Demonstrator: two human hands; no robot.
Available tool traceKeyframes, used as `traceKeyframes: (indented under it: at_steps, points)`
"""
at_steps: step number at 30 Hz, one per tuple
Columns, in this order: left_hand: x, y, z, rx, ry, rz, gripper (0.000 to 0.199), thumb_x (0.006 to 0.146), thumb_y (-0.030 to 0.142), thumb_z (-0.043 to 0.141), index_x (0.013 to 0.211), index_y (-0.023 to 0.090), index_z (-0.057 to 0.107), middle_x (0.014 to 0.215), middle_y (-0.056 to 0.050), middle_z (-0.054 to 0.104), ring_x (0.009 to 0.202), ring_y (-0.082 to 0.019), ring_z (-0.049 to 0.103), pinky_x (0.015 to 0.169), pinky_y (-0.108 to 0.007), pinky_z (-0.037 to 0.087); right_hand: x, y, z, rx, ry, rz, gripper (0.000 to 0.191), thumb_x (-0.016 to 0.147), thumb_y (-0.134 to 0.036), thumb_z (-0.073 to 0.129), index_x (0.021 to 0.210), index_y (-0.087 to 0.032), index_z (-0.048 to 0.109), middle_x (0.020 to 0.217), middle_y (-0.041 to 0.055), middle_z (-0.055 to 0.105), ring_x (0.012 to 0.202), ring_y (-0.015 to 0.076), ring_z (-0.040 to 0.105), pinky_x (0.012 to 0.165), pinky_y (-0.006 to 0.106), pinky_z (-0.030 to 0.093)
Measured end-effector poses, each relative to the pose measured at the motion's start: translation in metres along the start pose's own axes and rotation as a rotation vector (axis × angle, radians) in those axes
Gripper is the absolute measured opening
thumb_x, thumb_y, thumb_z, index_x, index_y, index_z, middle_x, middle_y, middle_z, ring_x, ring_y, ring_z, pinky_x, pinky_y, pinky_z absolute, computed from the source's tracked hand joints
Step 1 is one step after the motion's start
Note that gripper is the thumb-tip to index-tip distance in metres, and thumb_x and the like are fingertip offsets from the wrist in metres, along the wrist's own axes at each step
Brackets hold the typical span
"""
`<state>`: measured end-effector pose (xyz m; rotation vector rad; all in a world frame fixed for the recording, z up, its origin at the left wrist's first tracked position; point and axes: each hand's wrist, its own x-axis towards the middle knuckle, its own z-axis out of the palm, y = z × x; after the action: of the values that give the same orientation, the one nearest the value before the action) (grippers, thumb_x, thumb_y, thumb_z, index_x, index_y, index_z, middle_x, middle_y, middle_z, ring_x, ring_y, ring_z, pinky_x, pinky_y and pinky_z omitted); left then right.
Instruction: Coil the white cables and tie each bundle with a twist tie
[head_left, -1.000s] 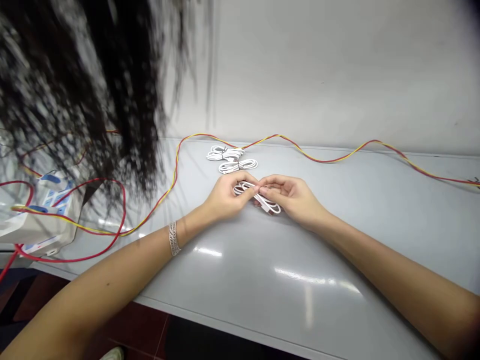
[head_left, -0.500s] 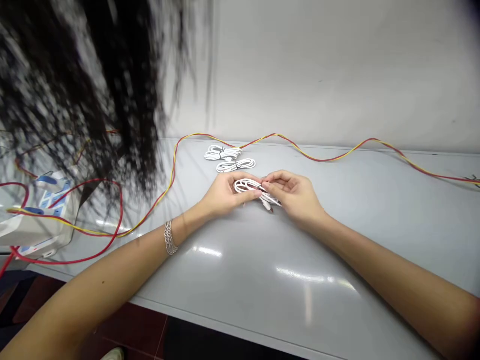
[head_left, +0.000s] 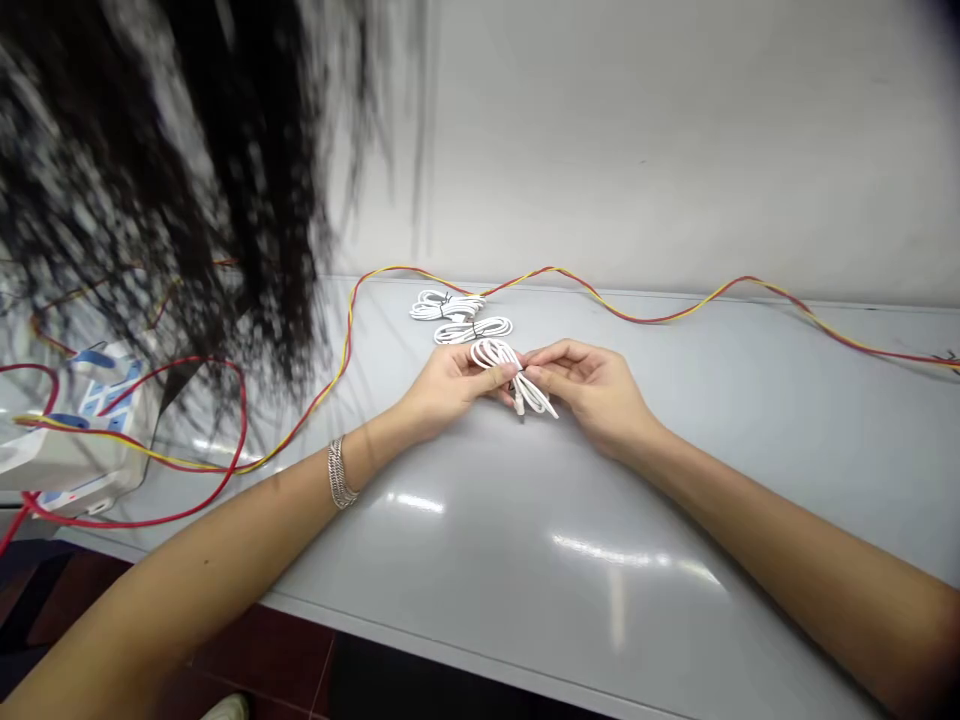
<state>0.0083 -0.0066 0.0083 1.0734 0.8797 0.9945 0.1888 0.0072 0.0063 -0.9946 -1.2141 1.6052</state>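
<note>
1. The head camera looked forward and down from the wearer's own head, across the grey table (head_left: pixel 480 545)
2. Its range was close, with the left hand (head_left: pixel 444 392) and the right hand (head_left: pixel 604 395) near the centre of view
3. The pale wall (head_left: pixel 660 150) closed the upper field; blurred dark hair (head_left: pixel 255 150) hung nearest the lens at upper left
4. The floor (head_left: pixel 259 650) showed at lower left

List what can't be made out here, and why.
In the head view:
Part of the held coil of white cable: covered by the left hand.
Its white connector: type too small to tell.
Far-left part of the shiny grey table: behind blurred black hair.
Twisted red-and-yellow wire: where it leads, cut off by the right edge.
White-and-blue boxy device: left part cut off by the left edge.
</note>
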Motion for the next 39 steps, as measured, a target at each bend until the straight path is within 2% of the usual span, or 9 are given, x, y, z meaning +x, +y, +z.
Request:
traceKeyframes:
  at_steps: [7,12,16,20,24,27,34,39]
  points:
    - [0.0,0.005,0.001,0.142,-0.078,0.018,0.042,0.079,0.05,0.073,0.085,0.011,0.057,0.067,-0.003,0.065,0.058,-0.011,0.062,0.058,-0.023,0.051,0.0,0.003,0.002,-0.05,0.029,-0.011,0.034,0.057,-0.041,0.09,0.072,-0.018,0.07,0.077,0.0043,0.075,0.073,0.0182,0.07,0.076,0.036,0.059]
    - [0.0,0.005,-0.001,0.13,-0.083,-0.025,0.039,0.08,0.046,0.072,0.086,0.011,0.057,0.065,-0.002,0.061,0.056,-0.01,0.057,0.052,-0.021,0.047,-0.001,0.006,0.004,-0.092,0.069,-0.035,0.032,0.058,-0.04,0.089,0.073,-0.017,0.072,0.074,0.0038,0.075,0.069,0.0184,0.071,0.073,0.035,0.06]
    - [0.001,0.005,-0.006,0.093,-0.112,-0.066,0.036,0.082,0.045,0.07,0.088,0.011,0.058,0.059,0.0,0.054,0.053,-0.01,0.052,0.045,-0.02,0.04,-0.002,0.004,0.004,-0.106,0.07,-0.085,0.027,0.06,-0.037,0.088,0.073,-0.018,0.074,0.077,0.0037,0.076,0.072,0.0184,0.071,0.077,0.037,0.06]
    - [0.001,0.006,-0.007,0.119,-0.116,-0.045,0.037,0.082,0.046,0.07,0.089,0.011,0.058,0.066,-0.001,0.058,0.056,-0.009,0.051,0.05,-0.021,0.041,-0.003,0.004,0.003,-0.08,0.016,-0.162,0.02,0.062,-0.033,0.087,0.07,-0.02,0.074,0.087,0.0045,0.075,0.081,0.0191,0.071,0.082,0.038,0.06]
    - [-0.001,0.01,-0.002,0.179,-0.076,0.018,0.036,0.082,0.046,0.07,0.088,0.012,0.058,0.075,-0.001,0.059,0.068,-0.01,0.055,0.066,-0.022,0.046,-0.004,0.006,0.004,-0.122,0.02,-0.294,0.012,0.066,-0.028,0.085,0.069,-0.022,0.075,0.089,0.0044,0.072,0.088,0.0191,0.069,0.086,0.038,0.06]
    - [-0.003,0.012,0.0,0.197,-0.082,0.04,0.033,0.085,0.043,0.068,0.084,0.012,0.057,0.075,0.0,0.057,0.072,-0.01,0.054,0.07,-0.023,0.045,-0.005,0.008,0.004,-0.158,0.037,-0.36,0.008,0.07,-0.026,0.082,0.071,-0.022,0.076,0.089,0.0048,0.071,0.088,0.0187,0.069,0.085,0.038,0.06]
    - [-0.002,0.01,-0.002,0.049,-0.177,-0.104,0.036,0.084,0.047,0.067,0.09,0.014,0.053,0.085,-0.004,0.064,0.081,-0.017,0.067,0.077,-0.031,0.053,-0.008,0.009,0.005,-0.212,0.08,-0.375,0.005,0.074,-0.024,0.079,0.072,-0.024,0.074,0.088,0.0038,0.071,0.086,0.0193,0.069,0.082,0.04,0.062]
    - [-0.002,0.011,-0.004,0.191,-0.219,-0.042,0.033,0.089,0.046,0.061,0.092,0.014,0.052,0.081,-0.004,0.065,0.077,-0.016,0.067,0.073,-0.03,0.054,-0.005,0.01,0.003,-0.218,0.101,-0.393,0.005,0.074,-0.022,0.078,0.073,-0.022,0.074,0.087,0.0039,0.071,0.085,0.0173,0.069,0.085,0.037,0.061]
